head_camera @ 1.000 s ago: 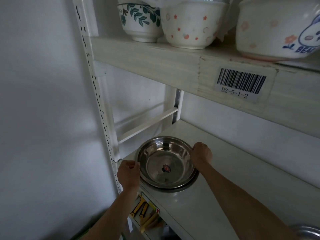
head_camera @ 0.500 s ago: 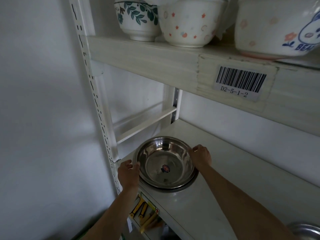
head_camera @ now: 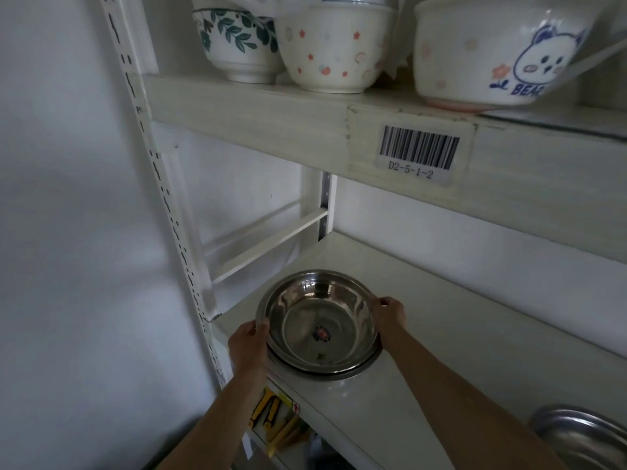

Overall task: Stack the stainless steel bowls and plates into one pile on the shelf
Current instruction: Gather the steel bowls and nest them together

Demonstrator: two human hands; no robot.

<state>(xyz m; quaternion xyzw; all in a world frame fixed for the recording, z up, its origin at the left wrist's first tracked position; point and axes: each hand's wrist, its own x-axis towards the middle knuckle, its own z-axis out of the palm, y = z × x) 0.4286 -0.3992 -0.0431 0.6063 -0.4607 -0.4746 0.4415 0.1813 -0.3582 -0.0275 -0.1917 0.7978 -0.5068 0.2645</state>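
Both hands, left hand (head_camera: 249,340) and right hand (head_camera: 390,315), grasp the steel bowl (head_camera: 320,322) rim, nesting it; next I fetch the steel plate (head_camera: 583,435).

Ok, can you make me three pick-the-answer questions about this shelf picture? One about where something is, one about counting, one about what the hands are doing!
1. Where is the barcode label?
A. on the upper shelf's front edge
B. on the wall
C. inside a bowl

2. How many patterned bowls show on the upper shelf?
A. one
B. three
C. six

3. What are the hands doing?
A. hanging free
B. gripping the steel bowl's rim
C. holding a cup

Answers: 1 A, it is stuck there. 2 B, leaf, star and bear bowls. 3 B, left hand and right hand clasp the steel bowl.
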